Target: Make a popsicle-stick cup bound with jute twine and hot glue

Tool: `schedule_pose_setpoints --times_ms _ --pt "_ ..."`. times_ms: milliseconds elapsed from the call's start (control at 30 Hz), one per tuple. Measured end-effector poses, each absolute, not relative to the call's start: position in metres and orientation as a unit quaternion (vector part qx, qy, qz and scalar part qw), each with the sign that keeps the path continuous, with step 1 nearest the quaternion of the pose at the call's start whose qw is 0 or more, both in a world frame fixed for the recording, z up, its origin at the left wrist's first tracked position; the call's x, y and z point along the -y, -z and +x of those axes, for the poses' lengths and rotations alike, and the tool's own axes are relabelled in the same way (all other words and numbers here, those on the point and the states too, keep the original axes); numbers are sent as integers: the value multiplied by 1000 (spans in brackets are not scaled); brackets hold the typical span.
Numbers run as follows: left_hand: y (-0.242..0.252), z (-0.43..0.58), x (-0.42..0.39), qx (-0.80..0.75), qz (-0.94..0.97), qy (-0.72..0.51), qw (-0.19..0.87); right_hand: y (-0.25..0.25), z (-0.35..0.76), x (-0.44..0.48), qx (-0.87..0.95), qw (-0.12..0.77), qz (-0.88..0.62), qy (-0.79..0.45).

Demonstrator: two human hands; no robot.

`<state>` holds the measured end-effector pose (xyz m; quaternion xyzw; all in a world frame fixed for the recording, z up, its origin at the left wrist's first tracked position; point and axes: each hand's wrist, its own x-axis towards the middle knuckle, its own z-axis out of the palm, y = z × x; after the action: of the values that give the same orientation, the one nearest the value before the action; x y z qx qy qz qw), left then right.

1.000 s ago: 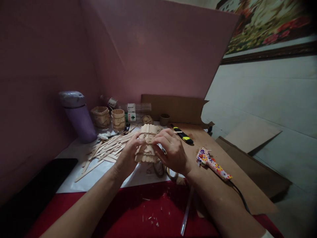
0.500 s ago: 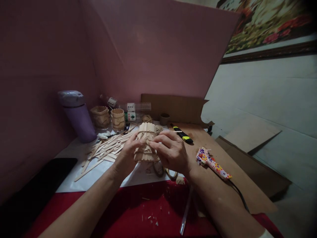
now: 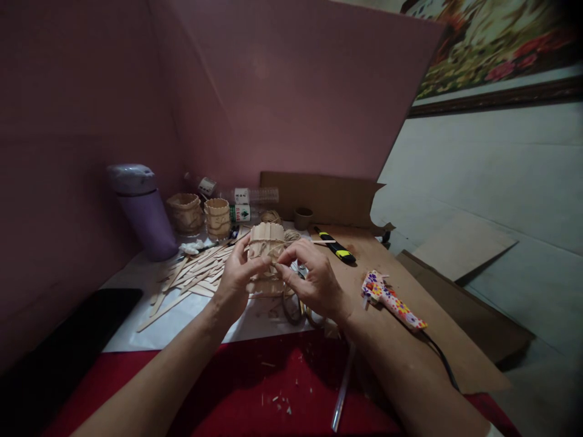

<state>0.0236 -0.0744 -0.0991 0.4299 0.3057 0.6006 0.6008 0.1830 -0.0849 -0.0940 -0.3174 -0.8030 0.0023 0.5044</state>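
A small cup of upright wooden sticks [image 3: 265, 240], with cord bands round it, is held above the white sheet. My left hand [image 3: 237, 276] is wrapped round its left side, thumb across the front. My right hand [image 3: 314, 279] is at its right front, thumb and index finger pinched together near the left thumb; what they pinch is too small to make out. Scissors [image 3: 294, 303] lie below the right hand, their handles partly hidden. Loose wooden sticks [image 3: 195, 270] are spread left of the cup.
Two stick cups [image 3: 217, 220], a purple bottle [image 3: 148, 218] and plastic bottles [image 3: 255, 195] stand or lie behind. On the brown board [image 3: 437, 340] are a black-yellow cutter [image 3: 337, 246] and a flowered glue gun [image 3: 392, 303]. A clear glue stick [image 3: 342, 391] lies in front.
The cup has tilted and shifted slightly left. My right hand has drawn a little down and left, its fingers now in a closer pinch, and more of the scissors shows.
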Motion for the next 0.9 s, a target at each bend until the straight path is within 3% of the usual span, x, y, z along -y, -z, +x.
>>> schedule_pose_setpoints --times_ms 133,433,633,900 --pt "99 23 76 -308 439 -577 616 93 186 83 816 495 -297 35" --pt "97 23 79 -282 441 -534 664 91 193 82 834 402 -201 320" --pt "96 23 80 -273 435 -529 676 86 198 86 832 366 -187 373" --pt "96 21 78 -253 405 -530 701 92 197 83 828 392 -179 359"
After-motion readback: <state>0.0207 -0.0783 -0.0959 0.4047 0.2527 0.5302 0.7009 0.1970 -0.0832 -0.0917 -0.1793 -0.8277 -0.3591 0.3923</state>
